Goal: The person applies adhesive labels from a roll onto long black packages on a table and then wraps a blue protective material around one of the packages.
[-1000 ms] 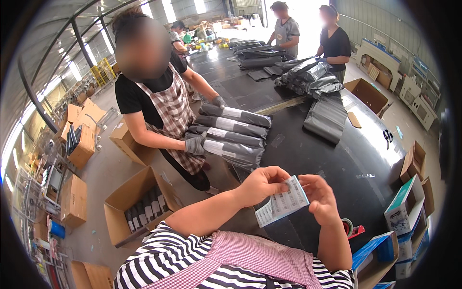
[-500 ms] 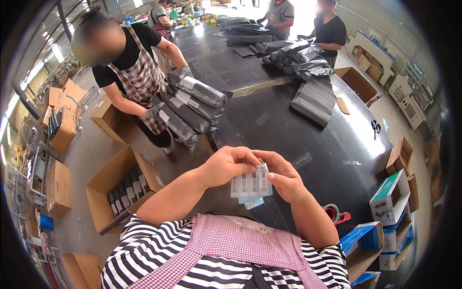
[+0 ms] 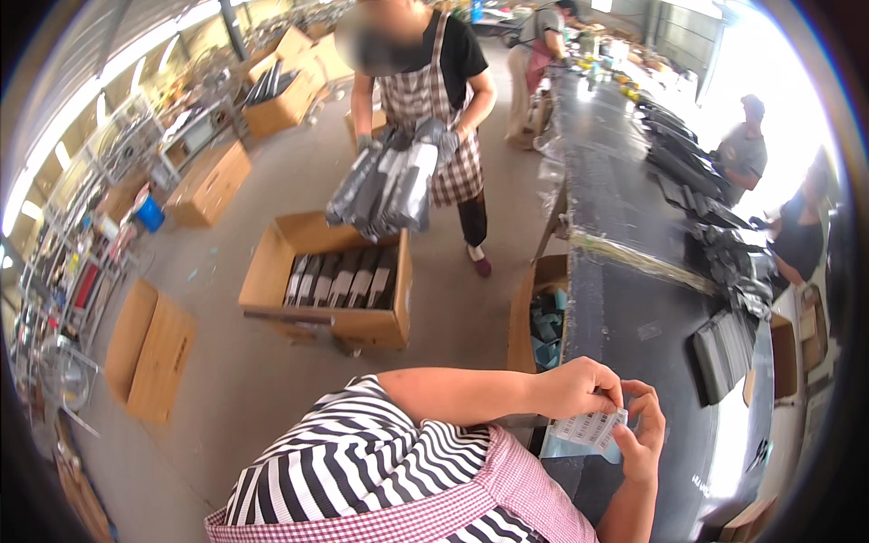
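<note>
A small sheet of barcode labels (image 3: 587, 429) with pale blue backing is between my two hands, over the near part of the black table. My left hand (image 3: 579, 387) pinches its upper edge with thumb and fingertips. At the right-hand edge, my right hand (image 3: 644, 433) grips the sheet between thumb and fingers. Across from me, a co-worker in a checked apron and gloves holds a bundle of black plastic packages (image 3: 380, 195) with white labels. That bundle hangs just above the far side of an open carton (image 3: 362, 328), where a row of similar packages stands.
The long black table (image 3: 606, 317) runs away on the right, with a stack of grey-black bags (image 3: 722, 355) and heaped packages (image 3: 733, 267). A carton of blue scraps (image 3: 521, 326) stands beside it. Another open carton (image 3: 149, 353) lies to the left. Several people stand farther back.
My view has swung left, so the table now lies to the right. The co-worker has brought the packages over to the open carton. Both my hands still hold the label sheet.
</note>
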A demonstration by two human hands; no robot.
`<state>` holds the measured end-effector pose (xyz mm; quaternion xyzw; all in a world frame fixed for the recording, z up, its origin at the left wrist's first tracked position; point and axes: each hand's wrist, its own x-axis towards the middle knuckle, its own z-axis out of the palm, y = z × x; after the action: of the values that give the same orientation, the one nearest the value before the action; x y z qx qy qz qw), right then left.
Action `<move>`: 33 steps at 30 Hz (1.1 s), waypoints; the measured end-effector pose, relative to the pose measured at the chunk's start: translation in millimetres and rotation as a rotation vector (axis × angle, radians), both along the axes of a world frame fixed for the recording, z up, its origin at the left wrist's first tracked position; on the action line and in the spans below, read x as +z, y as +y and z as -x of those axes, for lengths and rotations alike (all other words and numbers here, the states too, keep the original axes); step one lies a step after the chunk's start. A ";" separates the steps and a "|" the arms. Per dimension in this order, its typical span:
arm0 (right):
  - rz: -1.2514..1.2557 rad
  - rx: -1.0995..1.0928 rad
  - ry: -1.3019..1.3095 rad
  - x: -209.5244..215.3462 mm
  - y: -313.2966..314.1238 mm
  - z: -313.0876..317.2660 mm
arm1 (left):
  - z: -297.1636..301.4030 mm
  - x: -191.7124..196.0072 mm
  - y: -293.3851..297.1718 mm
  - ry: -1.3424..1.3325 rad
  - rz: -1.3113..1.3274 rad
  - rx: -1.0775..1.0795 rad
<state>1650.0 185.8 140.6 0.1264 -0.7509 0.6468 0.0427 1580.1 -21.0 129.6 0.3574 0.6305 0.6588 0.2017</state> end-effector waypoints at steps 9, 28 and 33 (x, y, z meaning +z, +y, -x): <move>-0.204 0.322 -0.440 14.8 -24.0 42.3 | 14.0 -8.3 -65.4 -0.016 0.074 0.014; -0.597 0.285 -0.475 38.5 -144.8 129.5 | 113.8 -14.9 -158.3 -0.115 0.284 -0.204; -0.618 0.236 -0.484 28.9 -141.9 140.6 | 131.1 -24.5 -153.2 -0.134 0.220 -0.216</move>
<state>1509.4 43.9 169.5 0.0629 -0.8785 0.4025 -0.2495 1449.0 -174.3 105.1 0.3541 0.6418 0.5827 0.3510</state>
